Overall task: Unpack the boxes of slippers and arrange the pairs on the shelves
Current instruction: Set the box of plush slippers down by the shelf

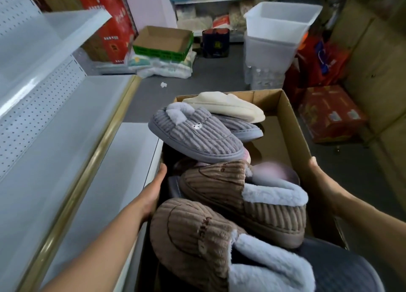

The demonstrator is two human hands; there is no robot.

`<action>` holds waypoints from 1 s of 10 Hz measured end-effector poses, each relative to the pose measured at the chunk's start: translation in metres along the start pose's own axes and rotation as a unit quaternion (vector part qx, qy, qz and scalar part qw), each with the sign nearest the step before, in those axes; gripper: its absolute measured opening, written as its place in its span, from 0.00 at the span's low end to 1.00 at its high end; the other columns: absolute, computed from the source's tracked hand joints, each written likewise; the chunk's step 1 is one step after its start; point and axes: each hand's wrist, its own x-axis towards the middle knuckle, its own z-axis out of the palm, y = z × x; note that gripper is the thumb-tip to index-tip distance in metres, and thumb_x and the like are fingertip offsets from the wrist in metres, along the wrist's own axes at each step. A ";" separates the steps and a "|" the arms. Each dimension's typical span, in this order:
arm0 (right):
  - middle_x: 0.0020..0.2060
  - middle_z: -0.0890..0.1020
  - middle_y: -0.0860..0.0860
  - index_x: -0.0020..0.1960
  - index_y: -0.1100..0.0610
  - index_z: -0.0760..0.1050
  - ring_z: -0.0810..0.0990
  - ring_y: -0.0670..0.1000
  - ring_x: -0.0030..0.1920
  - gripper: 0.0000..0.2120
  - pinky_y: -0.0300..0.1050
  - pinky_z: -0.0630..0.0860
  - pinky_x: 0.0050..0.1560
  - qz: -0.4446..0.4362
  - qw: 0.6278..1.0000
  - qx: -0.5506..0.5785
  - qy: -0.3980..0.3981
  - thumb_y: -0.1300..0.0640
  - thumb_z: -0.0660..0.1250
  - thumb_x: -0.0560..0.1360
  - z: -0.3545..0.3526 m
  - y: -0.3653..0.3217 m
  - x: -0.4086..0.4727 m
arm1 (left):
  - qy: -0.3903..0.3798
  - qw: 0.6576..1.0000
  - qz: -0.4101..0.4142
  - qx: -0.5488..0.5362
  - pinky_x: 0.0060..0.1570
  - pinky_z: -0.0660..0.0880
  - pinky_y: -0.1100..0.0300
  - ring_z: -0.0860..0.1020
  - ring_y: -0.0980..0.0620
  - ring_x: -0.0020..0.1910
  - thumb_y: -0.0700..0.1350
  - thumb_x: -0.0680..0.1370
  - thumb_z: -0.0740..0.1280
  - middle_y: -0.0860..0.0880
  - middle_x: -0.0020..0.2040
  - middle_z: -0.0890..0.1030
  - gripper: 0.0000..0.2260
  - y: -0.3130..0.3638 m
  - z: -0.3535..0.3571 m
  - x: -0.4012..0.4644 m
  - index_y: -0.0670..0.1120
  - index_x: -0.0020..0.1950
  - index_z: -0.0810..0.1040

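Brown corrugated cardboard box [292, 124], open at the top, sits in the middle of the view, held between two hands. Against its left outer wall the left hand [153, 188] lies with fingers straight; on the right wall the right hand [318, 173] grips the rim, thumb over the edge. Inside the box lie two brown corduroy slippers with pale blue fleece cuffs [241, 195] at the near end, two grey corduroy slippers [195, 133] further along, and a cream plush slipper [224, 105] at the far end. White metal shelves with a pegboard back [66, 120] stand just left of the box. White plastic bins [276, 32] stand stacked far right.
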 end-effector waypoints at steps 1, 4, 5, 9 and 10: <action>0.65 0.77 0.53 0.68 0.46 0.71 0.78 0.61 0.61 0.56 0.66 0.66 0.67 -0.011 1.000 0.003 0.003 0.15 0.62 0.48 -0.012 -0.044 0.042 | 0.008 1.000 -0.001 0.000 0.71 0.66 0.47 0.73 0.45 0.69 0.80 0.58 0.62 0.48 0.73 0.72 0.51 0.044 0.008 0.044 0.55 0.76 0.67; 0.65 0.76 0.57 0.69 0.51 0.71 0.78 0.62 0.60 0.58 0.65 0.67 0.67 -0.037 0.999 0.007 0.004 0.16 0.62 0.50 -0.012 -0.230 0.113 | 0.009 0.999 -0.021 -0.028 0.70 0.67 0.43 0.74 0.42 0.68 0.81 0.57 0.66 0.45 0.72 0.73 0.51 0.159 0.041 0.192 0.55 0.74 0.70; 0.63 0.78 0.60 0.68 0.57 0.72 0.78 0.62 0.59 0.57 0.64 0.68 0.67 -0.057 0.998 0.001 -0.020 0.18 0.62 0.53 -0.010 -0.294 0.148 | 0.023 0.999 -0.013 -0.030 0.69 0.68 0.42 0.77 0.43 0.65 0.80 0.58 0.67 0.46 0.69 0.77 0.48 0.191 0.049 0.241 0.56 0.72 0.72; 0.70 0.72 0.56 0.73 0.55 0.67 0.69 0.59 0.70 0.60 0.55 0.64 0.70 -0.143 0.984 -0.104 -0.006 0.15 0.54 0.54 0.044 -0.461 0.339 | 0.074 0.994 -0.036 -0.069 0.67 0.70 0.41 0.76 0.43 0.66 0.77 0.60 0.70 0.48 0.69 0.77 0.43 0.286 0.027 0.430 0.58 0.71 0.73; 0.68 0.74 0.55 0.71 0.54 0.69 0.72 0.58 0.68 0.61 0.54 0.67 0.67 -0.130 0.986 -0.103 -0.003 0.15 0.58 0.51 0.059 -0.475 0.396 | 0.075 0.995 -0.032 -0.062 0.67 0.71 0.41 0.75 0.44 0.66 0.77 0.60 0.71 0.50 0.69 0.76 0.43 0.300 0.021 0.494 0.60 0.71 0.72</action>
